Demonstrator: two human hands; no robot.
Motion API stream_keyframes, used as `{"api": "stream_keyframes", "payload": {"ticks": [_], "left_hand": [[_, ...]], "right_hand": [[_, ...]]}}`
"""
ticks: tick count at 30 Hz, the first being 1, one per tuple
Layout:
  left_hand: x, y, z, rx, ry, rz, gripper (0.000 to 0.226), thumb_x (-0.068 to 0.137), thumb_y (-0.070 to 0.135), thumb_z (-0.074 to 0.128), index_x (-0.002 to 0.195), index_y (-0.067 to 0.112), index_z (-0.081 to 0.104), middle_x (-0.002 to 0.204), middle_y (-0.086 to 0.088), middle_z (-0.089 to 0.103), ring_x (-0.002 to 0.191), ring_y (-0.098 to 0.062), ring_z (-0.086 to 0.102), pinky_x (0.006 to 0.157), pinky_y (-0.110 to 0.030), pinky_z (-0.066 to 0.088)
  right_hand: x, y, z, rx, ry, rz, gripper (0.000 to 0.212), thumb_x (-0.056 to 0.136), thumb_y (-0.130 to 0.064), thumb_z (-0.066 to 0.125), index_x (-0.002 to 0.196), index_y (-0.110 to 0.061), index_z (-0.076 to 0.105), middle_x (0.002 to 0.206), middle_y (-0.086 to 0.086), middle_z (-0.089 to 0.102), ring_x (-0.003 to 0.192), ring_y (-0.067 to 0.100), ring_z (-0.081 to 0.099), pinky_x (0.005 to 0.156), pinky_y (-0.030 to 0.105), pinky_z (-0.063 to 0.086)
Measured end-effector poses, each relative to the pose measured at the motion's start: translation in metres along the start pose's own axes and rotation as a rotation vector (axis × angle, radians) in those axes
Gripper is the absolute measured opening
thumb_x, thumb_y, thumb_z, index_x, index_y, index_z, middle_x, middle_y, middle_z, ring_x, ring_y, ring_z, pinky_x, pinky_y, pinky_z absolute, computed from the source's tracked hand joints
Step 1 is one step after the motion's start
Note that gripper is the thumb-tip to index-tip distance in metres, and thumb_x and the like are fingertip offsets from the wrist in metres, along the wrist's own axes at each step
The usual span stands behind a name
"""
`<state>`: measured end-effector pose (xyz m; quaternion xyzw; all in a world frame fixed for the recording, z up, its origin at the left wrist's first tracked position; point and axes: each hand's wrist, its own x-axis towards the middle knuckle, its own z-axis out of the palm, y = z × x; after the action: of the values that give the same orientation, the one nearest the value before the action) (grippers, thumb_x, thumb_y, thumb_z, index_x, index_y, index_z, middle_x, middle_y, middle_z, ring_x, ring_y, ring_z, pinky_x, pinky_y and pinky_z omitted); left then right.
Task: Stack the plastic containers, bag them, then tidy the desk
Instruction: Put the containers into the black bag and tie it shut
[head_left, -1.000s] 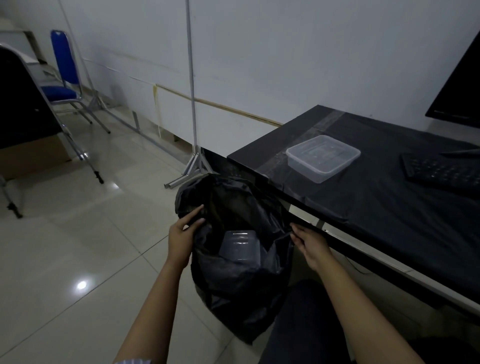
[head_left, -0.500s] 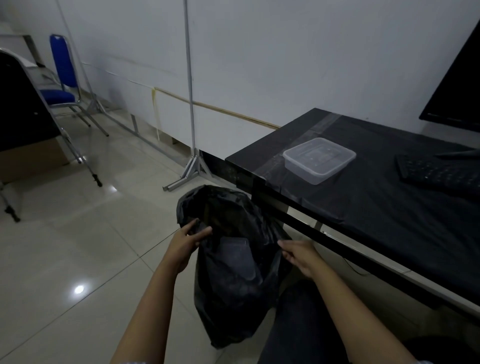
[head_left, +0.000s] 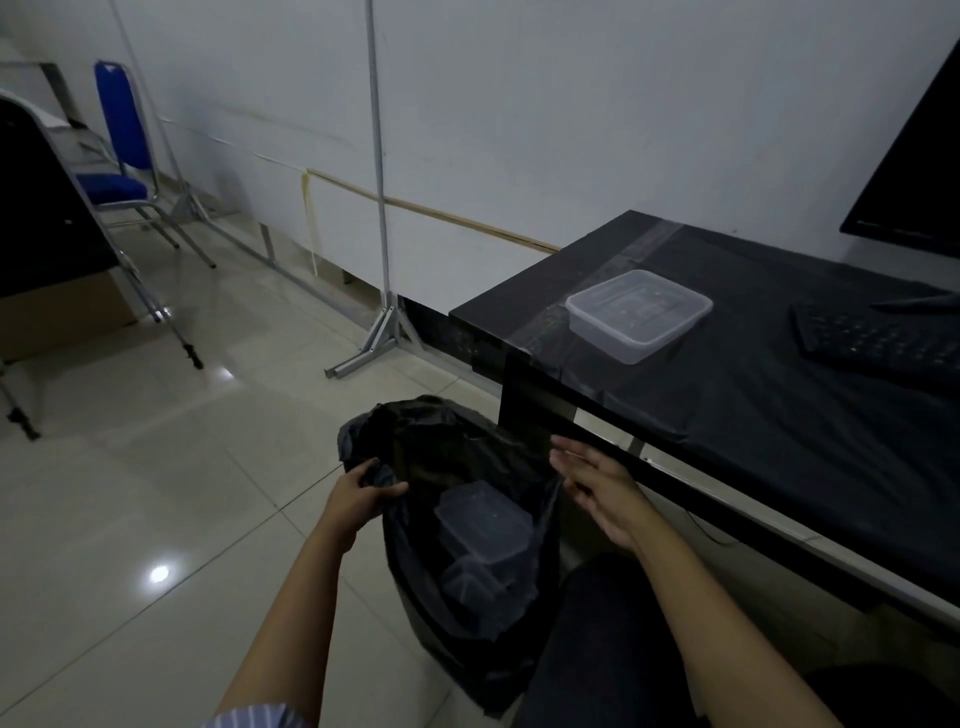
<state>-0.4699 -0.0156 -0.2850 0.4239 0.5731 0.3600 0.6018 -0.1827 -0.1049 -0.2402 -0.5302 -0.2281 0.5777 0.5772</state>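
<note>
Right hand (head_left: 605, 493) released bag (head_left: 457, 519); containers (head_left: 483, 540) inside dim, blurred

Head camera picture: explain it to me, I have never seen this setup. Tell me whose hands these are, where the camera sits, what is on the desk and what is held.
No machine here: a person wears one wide-angle camera on the head, looking forward and down at their own bare arms. The left hand keeps a grip on the rim of a black plastic bag hanging over the tiled floor. Inside it lie clear plastic containers. The right hand is open, fingers spread, holding nothing, beside the bag. On the black desk stands one more clear container, not yet bagged, with a dark keyboard to its right.
</note>
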Motion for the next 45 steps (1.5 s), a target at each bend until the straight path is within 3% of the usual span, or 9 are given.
{"api": "stream_keyframes", "payload": {"ticks": [5,8,12,20,28,32,35,39,45], "left_hand": [[-0.005,-0.001,0.007,-0.022,-0.027,0.023,0.075,0.079,-0.004,0.073,0.144,0.009,0.039,0.122,-0.008,0.054,0.105,-0.024,0.056,0.086,-0.036,0.05],[-0.005,-0.004,0.008,0.051,-0.034,0.019,0.074,0.078,-0.002,0.074,0.144,0.01,0.041,0.131,-0.012,0.054,0.107,-0.025,0.056,0.083,-0.036,0.051],[-0.004,-0.005,0.009,-0.044,-0.075,0.008,0.075,0.075,0.0,0.076,0.142,0.013,0.044,0.134,-0.01,0.055,0.117,-0.027,0.057,0.097,-0.04,0.049],[-0.012,0.012,0.013,-0.295,-0.229,0.024,0.071,0.083,-0.005,0.065,0.145,0.016,0.038,0.122,-0.008,0.063,0.102,-0.02,0.065,0.07,-0.025,0.058],[-0.013,0.017,0.009,-0.383,-0.3,0.05,0.061,0.085,-0.003,0.061,0.14,0.019,0.044,0.125,-0.01,0.063,0.112,-0.026,0.063,0.09,-0.034,0.055],[-0.013,0.017,0.011,-0.38,-0.293,0.075,0.058,0.086,-0.006,0.059,0.137,0.02,0.047,0.121,-0.008,0.066,0.11,-0.024,0.064,0.087,-0.032,0.056],[-0.013,0.016,0.015,-0.38,-0.276,0.097,0.059,0.085,-0.008,0.058,0.136,0.02,0.048,0.118,-0.006,0.067,0.108,-0.022,0.064,0.089,-0.031,0.055],[-0.009,0.014,0.018,-0.355,-0.279,0.112,0.069,0.081,-0.008,0.062,0.141,0.021,0.045,0.126,-0.009,0.063,0.114,-0.025,0.062,0.093,-0.035,0.053],[-0.005,0.015,0.017,-0.28,-0.29,0.136,0.067,0.081,-0.007,0.065,0.136,0.027,0.05,0.129,-0.007,0.061,0.113,-0.023,0.063,0.097,-0.038,0.051]], "right_hand": [[0.005,0.008,0.001,0.026,-0.009,0.003,0.033,0.091,0.007,0.054,0.122,-0.004,0.059,0.098,0.003,0.064,0.089,0.006,0.06,0.061,0.009,0.052],[0.008,0.021,-0.004,-0.102,0.093,0.013,0.033,0.088,0.007,0.06,0.121,0.004,0.058,0.092,0.008,0.062,0.083,0.012,0.061,0.059,0.011,0.053],[0.011,0.033,-0.012,-0.114,0.135,0.03,0.031,0.088,0.009,0.059,0.119,0.007,0.058,0.089,0.01,0.061,0.08,0.014,0.06,0.056,0.012,0.053],[0.017,0.049,-0.02,-0.215,0.179,0.075,0.025,0.088,0.01,0.059,0.113,0.009,0.06,0.084,0.011,0.062,0.073,0.016,0.059,0.053,0.011,0.053],[0.02,0.059,-0.022,-0.327,0.18,0.078,0.025,0.084,0.013,0.062,0.109,0.014,0.059,0.083,0.014,0.063,0.074,0.018,0.061,0.053,0.013,0.054],[0.015,0.057,-0.018,-0.42,0.128,0.143,0.014,0.09,-0.001,0.062,0.104,-0.003,0.063,0.088,0.009,0.063,0.067,0.015,0.056,0.048,0.019,0.054],[0.015,0.052,-0.015,-0.51,0.09,0.162,0.007,0.094,-0.013,0.061,0.1,-0.014,0.064,0.09,0.005,0.064,0.067,0.012,0.057,0.053,0.022,0.053],[0.011,0.039,-0.005,-0.55,0.041,0.108,0.009,0.097,-0.014,0.056,0.101,-0.014,0.064,0.088,0.002,0.063,0.068,0.011,0.057,0.056,0.021,0.052],[0.001,0.012,0.013,-0.616,-0.009,-0.081,0.02,0.097,-0.018,0.055,0.109,-0.006,0.065,0.09,0.002,0.064,0.064,0.01,0.055,0.048,0.014,0.045]]}}
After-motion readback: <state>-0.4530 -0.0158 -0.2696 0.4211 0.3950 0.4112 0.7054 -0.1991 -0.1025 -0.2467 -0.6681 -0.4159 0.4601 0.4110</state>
